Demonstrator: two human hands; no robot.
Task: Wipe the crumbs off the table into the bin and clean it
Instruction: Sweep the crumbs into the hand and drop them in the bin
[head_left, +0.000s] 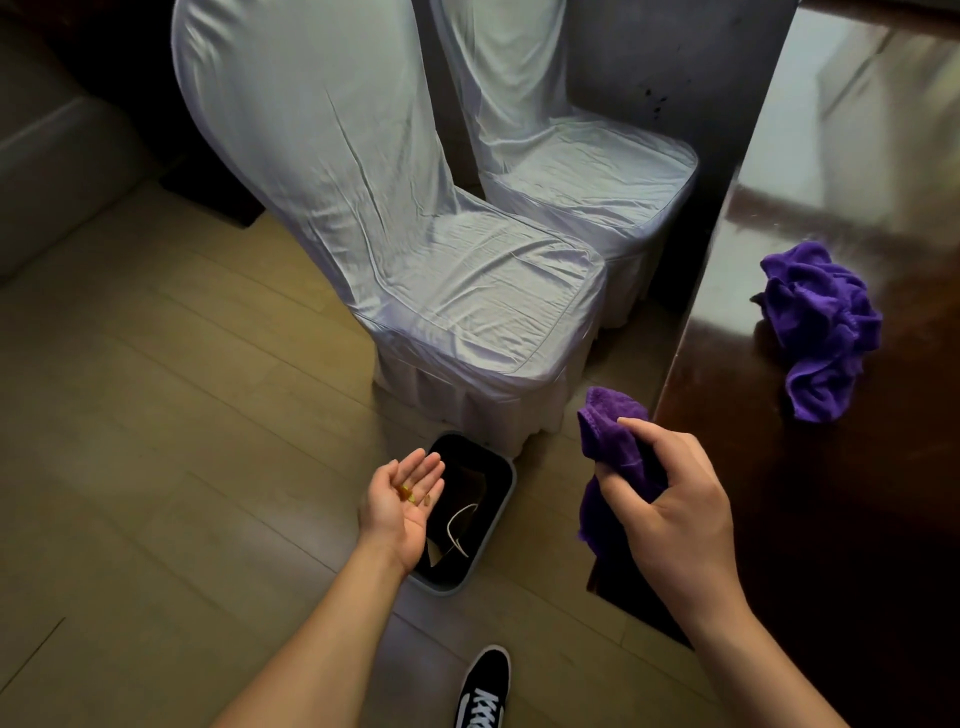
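Left hand (405, 501), palm up and cupped, fingers loosely spread, carrying a few small yellowish crumbs (407, 493) in the palm; held over the left rim of the bin (503, 512), with one crumb just off the palm edge above the opening. Right hand (670, 512), fingers curled around a purple cloth (610, 447), thumb on top; cloth bunched above the fist and hanging below it, just beside the table corner. Bin on the floor, grey-rimmed, dark inside, holding a few scraps and a thin pale curved strand; set between the two forearms, touching or nearly touching the skirt of the near chair (415, 249). Table (831, 519) at right, dark and glossy, with bright reflections across the top; whether crumbs remain on it, not discernible. Second cloth (821, 327), purple, crumpled, lying on the table near its left edge, well apart from the right hand. Two chairs in pale satin covers beyond the bin, the far chair (582, 171) tucked against the table side. Floor (156, 415) of light wood planks; black shoe (483, 691) with white stripes at the bottom edge.
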